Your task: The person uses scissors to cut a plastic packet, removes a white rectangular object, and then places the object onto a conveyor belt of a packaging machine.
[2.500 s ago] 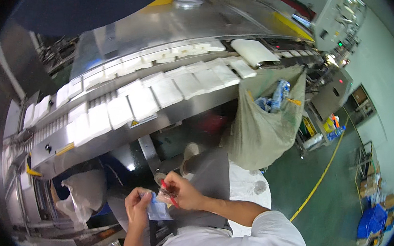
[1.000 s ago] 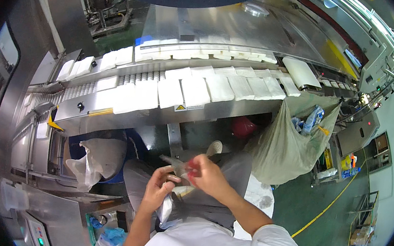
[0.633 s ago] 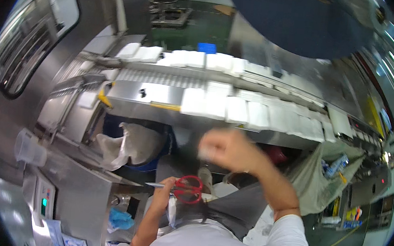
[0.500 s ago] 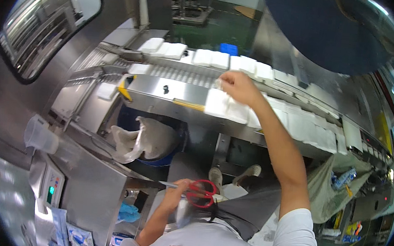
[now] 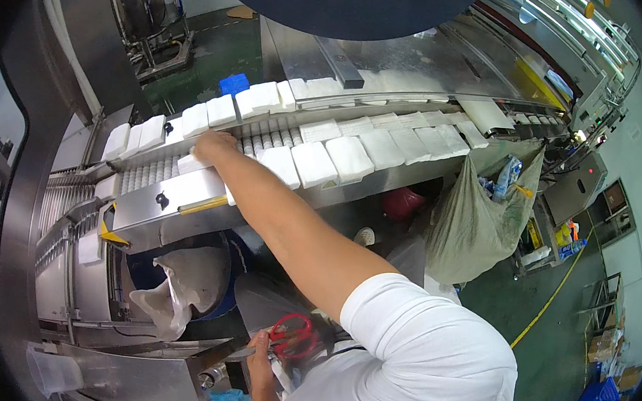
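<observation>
My left hand (image 5: 261,355) is low in front of me, closed around a pair of scissors. The scissors' red handles (image 5: 295,337) stick out to the right of the fingers. My right arm reaches across the front ledge to the roller conveyor. There my right hand (image 5: 214,148) is closed on a white folded pad (image 5: 190,165), its fingertips partly hidden. More white pads (image 5: 313,163) lie in a row on the ledge to the right of my forearm. Another row of white pads (image 5: 196,120) lines the far side of the rollers.
A blue block (image 5: 234,84) stands behind the far row. Below the ledge is a blue bin with a pale bag (image 5: 193,281). A cloth sack (image 5: 477,223) hangs at the right. A dark round panel (image 5: 340,1) juts in overhead. A clear plastic jug (image 5: 53,370) sits lower left.
My view has swung to the right. My right hand has moved left along the conveyor and down onto a pad by the rollers. The left hand still holds the scissors.
</observation>
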Demonstrator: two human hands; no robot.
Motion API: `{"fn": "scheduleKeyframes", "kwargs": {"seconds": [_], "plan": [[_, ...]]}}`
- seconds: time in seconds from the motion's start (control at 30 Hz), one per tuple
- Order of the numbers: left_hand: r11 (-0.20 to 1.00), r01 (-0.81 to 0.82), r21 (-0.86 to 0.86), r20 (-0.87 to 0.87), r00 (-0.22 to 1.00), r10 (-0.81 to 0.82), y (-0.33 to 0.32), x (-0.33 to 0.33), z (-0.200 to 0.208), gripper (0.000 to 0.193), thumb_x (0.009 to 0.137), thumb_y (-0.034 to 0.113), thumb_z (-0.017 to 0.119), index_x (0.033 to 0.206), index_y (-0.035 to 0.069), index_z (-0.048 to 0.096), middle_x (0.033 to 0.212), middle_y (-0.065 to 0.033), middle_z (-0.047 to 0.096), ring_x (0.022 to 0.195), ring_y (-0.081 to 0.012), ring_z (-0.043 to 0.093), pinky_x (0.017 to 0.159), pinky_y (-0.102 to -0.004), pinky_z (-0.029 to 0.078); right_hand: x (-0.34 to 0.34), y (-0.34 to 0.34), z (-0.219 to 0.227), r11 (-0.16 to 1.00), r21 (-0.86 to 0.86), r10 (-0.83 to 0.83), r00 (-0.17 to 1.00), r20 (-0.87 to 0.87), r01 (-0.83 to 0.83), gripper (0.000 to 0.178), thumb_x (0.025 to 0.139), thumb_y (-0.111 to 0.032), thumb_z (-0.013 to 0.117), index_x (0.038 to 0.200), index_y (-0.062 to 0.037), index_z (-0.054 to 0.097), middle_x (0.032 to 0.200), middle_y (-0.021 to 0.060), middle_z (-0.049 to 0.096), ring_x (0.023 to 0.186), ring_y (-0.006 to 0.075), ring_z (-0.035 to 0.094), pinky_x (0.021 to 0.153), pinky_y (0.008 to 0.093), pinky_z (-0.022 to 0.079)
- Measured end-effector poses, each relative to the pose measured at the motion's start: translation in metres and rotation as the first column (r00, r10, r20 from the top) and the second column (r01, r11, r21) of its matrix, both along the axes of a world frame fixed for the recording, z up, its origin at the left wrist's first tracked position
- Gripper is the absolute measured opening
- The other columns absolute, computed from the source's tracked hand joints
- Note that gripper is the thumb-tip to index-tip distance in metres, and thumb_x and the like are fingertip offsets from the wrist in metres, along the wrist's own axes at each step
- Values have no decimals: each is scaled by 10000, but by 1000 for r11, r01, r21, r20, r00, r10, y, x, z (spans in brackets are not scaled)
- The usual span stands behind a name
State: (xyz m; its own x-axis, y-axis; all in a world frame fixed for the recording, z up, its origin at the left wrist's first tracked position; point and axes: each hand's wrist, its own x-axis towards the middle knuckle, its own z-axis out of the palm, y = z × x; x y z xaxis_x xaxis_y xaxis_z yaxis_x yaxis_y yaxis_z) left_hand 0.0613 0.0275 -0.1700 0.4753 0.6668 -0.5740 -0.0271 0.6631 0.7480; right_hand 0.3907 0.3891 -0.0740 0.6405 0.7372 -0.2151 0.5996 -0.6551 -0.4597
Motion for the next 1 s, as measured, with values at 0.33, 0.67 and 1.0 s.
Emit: {"fn": "scheduleKeyframes", "kwargs": {"seconds": [0.33,0.67,1.0], "plan": [[994,46,96,-30,999,-43,2,-5,-8,379,1066,320,543,1090,-8,729,991,-86,738,867,-152,660,767,-285,525,38,-10,11,930,367,239,752,-615,4,457,801,-281,868,1034,78,706,920,148,723,727,260,699,638,418,607],[993,116,13,10,993,-116,-1,9,-14,343,1067,298,548,1104,-3,709,986,-82,726,832,-145,658,729,-279,530,195,-182,85,757,617,195,829,-525,213,341,857,-321,839,802,-22,683,784,84,671,727,168,669,631,322,592],[949,280,145,-57,960,-274,-2,35,-1,345,1061,276,549,1086,-25,715,976,-89,730,896,-160,659,822,-308,532,198,-380,109,739,663,102,953,-287,121,281,909,-173,765,1115,2,689,838,45,674,667,122,610,586,280,513]]}}
